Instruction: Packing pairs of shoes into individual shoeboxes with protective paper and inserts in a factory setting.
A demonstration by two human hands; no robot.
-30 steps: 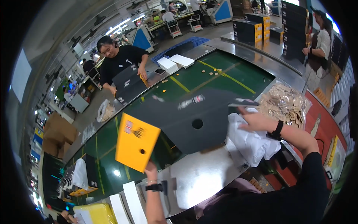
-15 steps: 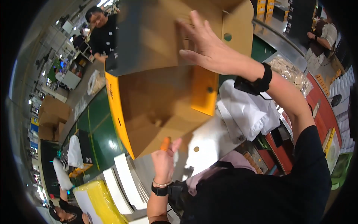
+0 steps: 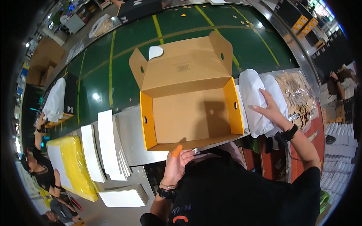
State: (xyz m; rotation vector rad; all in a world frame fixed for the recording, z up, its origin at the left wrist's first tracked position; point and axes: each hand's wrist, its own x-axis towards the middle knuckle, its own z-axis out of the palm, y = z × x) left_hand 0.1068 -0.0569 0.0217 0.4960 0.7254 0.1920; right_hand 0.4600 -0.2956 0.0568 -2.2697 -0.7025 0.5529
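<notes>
An open shoe box (image 3: 192, 113), brown inside with yellow end walls, lies in front of me, its lid raised away from me. My left hand (image 3: 177, 165) is at the box's near wall, palm partly up and fingers apart; an orange cover on one digit touches the cardboard. To the right of the box, my right hand (image 3: 269, 109) rests with spread fingers on a white wrapped bundle (image 3: 252, 100). A second white bundle (image 3: 277, 98) lies partly under that hand. A white rounded piece (image 3: 155, 52) shows at the lid's far left corner.
Beyond the box runs a green conveyor belt (image 3: 102, 83) with yellow lines. Stacks of white sheets (image 3: 109, 147) and a yellow plastic-wrapped pack (image 3: 71, 165) lie to the left. A clear bag of brown paper pieces (image 3: 296, 98) is at right. Another person (image 3: 43, 169) works at far left.
The box has come down from a tilted, raised position to lie flat with its lid back. My right hand has left the lid and moved right onto the white bundle.
</notes>
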